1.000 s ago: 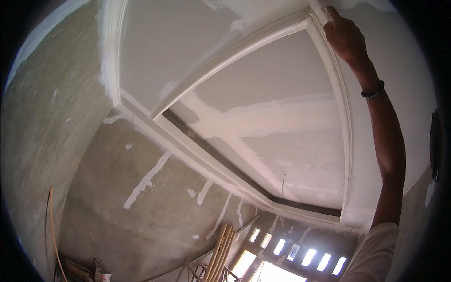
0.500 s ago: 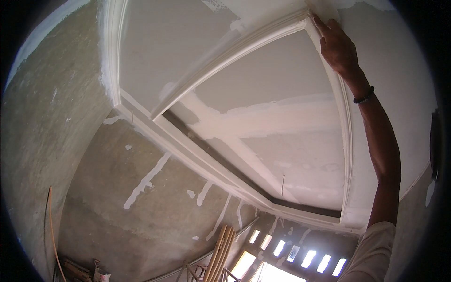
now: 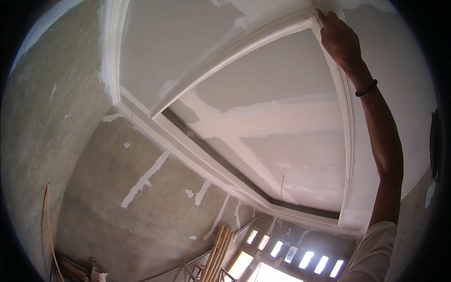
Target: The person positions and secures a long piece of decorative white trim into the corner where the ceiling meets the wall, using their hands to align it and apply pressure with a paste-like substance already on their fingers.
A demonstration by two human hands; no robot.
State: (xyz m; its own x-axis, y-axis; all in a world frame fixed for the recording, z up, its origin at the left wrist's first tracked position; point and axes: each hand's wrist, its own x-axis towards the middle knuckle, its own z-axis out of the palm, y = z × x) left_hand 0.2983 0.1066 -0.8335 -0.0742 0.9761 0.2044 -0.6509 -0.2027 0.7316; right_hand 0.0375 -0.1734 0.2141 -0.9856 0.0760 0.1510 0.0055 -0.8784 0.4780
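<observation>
My right hand point(image 3: 341, 41) is raised to the upper right corner of the white ceiling moulding point(image 3: 263, 43), where two lengths of trim meet. Its fingers are curled in, with the foremost tips at the joint. Whatever they may hold is too small or hidden to make out. A dark bracelet point(image 3: 366, 88) circles the wrist, and the forearm rises along the right run of trim. Within the moulding lies a recessed ceiling panel point(image 3: 263, 77), grey with pale bands of filler point(image 3: 282, 115). My left hand is outside the picture.
A thin wire point(image 3: 282, 185) hangs from the recess. The grey wall point(image 3: 108, 174) carries white filler streaks. Below stand bamboo poles point(image 3: 217, 254) by a metal frame, an upright orange hose point(image 3: 48, 221) and a sack point(image 3: 98, 273). Small bright openings point(image 3: 306, 259) pierce the far wall.
My right hand has shifted slightly right and down at the moulding corner. Its fingers, more stretched out before, are now curled in. The view has tilted a little.
</observation>
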